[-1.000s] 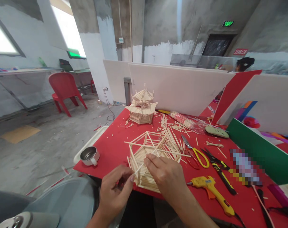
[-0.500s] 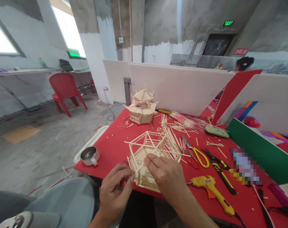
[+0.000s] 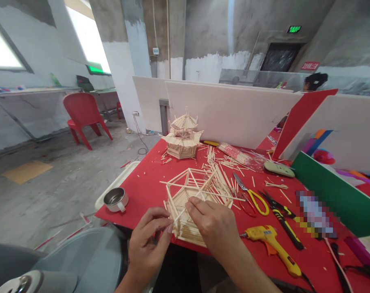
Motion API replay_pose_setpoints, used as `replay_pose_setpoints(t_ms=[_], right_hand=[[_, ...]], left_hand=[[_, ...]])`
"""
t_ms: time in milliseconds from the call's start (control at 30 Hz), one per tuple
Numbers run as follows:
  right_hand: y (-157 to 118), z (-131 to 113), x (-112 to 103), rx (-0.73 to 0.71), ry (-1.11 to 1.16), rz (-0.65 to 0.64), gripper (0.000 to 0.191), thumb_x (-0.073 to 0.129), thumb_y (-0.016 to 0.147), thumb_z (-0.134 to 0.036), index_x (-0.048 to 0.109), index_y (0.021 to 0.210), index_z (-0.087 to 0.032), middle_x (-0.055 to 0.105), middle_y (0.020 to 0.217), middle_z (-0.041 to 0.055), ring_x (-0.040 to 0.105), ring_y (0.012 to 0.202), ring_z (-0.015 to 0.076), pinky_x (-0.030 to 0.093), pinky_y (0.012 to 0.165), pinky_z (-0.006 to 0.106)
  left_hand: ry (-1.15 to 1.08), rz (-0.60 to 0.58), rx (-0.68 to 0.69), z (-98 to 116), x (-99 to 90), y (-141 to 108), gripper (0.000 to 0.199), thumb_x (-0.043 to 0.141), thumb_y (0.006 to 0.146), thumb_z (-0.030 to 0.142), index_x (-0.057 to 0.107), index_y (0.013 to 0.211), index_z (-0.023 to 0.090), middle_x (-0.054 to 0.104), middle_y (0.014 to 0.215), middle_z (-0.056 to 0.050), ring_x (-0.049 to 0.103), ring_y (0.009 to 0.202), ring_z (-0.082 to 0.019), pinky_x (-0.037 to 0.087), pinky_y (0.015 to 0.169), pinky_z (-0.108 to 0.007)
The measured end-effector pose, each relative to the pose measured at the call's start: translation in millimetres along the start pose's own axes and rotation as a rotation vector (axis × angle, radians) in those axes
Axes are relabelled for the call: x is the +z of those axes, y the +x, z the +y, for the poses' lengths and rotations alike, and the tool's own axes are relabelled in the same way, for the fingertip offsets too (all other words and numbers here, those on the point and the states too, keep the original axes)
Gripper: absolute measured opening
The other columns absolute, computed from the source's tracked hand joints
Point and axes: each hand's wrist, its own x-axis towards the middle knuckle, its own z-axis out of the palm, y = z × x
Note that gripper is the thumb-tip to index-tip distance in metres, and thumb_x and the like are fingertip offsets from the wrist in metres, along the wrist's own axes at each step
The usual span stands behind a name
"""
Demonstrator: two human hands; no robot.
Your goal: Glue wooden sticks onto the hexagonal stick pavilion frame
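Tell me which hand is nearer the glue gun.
Right. The right hand is just left of the glue gun; the left hand is farther off, at the near left side of the stick frame.

Daylight glares from two windows at far left, the larger and the slanted one both burnt out to white. The rest is evenly, moderately bright, with a pale vertical streak on the far wall and deep shade beneath the red table. The near stick frame looks fairly sharp; far details soften. Wide-angle stretching skews the edges, and coarse pixel blocks hide a patch at right
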Motion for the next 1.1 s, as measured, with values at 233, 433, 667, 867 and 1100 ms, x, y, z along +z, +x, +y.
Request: replay_pose_setpoints(t_ms=[233, 433, 667, 867, 1100], right_hand=[[-0.3, 0.5, -0.5, -0.002, -0.008, -0.005, 0.025, 0.054, 0.087, -0.008, 0.07, 0.104, -0.015, 0.075, 0.108, 0.0081, 0.065, 0.072, 0.0152, 0.046, 0.063, 0.028], [1.0, -0.4, -1.2, 0.0, -0.005, -0.002, 0.024, 0.056, 0.086, -0.009, 0.071, 0.104, -0.015, 0.075, 0.107, 0.0072, 0.064, 0.07, 0.0155, 0.046, 0.061, 0.029], [1.5, -0.3, -0.3, 0.006, -0.01, 0.019, 0.024, 0.056, 0.085, -0.008, 0.071, 0.102, -0.016, 0.075, 0.107, 0.0053, 0.064, 0.07, 0.0159, 0.045, 0.06, 0.029], [1.3, -0.2, -0.1, 0.005, 0.004, 0.021, 0.023, 0.057, 0.084, -0.008, 0.071, 0.102, -0.015, 0.075, 0.107, 0.0055, 0.064, 0.07, 0.0163, 0.045, 0.06, 0.028], [0.6, 0.4, 0.6, 0.01, -0.004, 0.015, 0.023, 0.059, 0.085, -0.009, 0.071, 0.103, -0.016, 0.075, 0.108, 0.0056, 0.065, 0.071, 0.0161, 0.045, 0.061, 0.027]], left_hand=[[0.01, -0.009, -0.006, -0.2, 0.4, -0.8, 0.01, 0.063, 0.085, 0.012, 0.071, 0.088, 0.018, 0.065, 0.095, -0.008, 0.065, 0.084, -0.017, 0.054, 0.069, -0.024], [-0.001, -0.011, 0.009, -1.3, 0.1, -0.8, 0.013, 0.063, 0.085, 0.009, 0.07, 0.088, 0.019, 0.064, 0.096, -0.007, 0.064, 0.086, -0.016, 0.053, 0.07, -0.024], [-0.014, -0.008, 0.024, -1.6, 0.2, 0.0, 0.015, 0.063, 0.083, 0.007, 0.069, 0.089, 0.019, 0.063, 0.096, -0.006, 0.064, 0.086, -0.016, 0.053, 0.07, -0.023], [-0.023, -0.017, 0.039, -3.4, 1.1, 0.2, 0.016, 0.063, 0.084, 0.006, 0.069, 0.089, 0.019, 0.063, 0.095, -0.006, 0.064, 0.086, -0.015, 0.053, 0.069, -0.023], [-0.025, -0.021, 0.028, -4.0, 0.6, -0.4, 0.016, 0.062, 0.084, 0.007, 0.069, 0.091, 0.019, 0.063, 0.097, -0.006, 0.064, 0.086, -0.016, 0.053, 0.07, -0.024]])
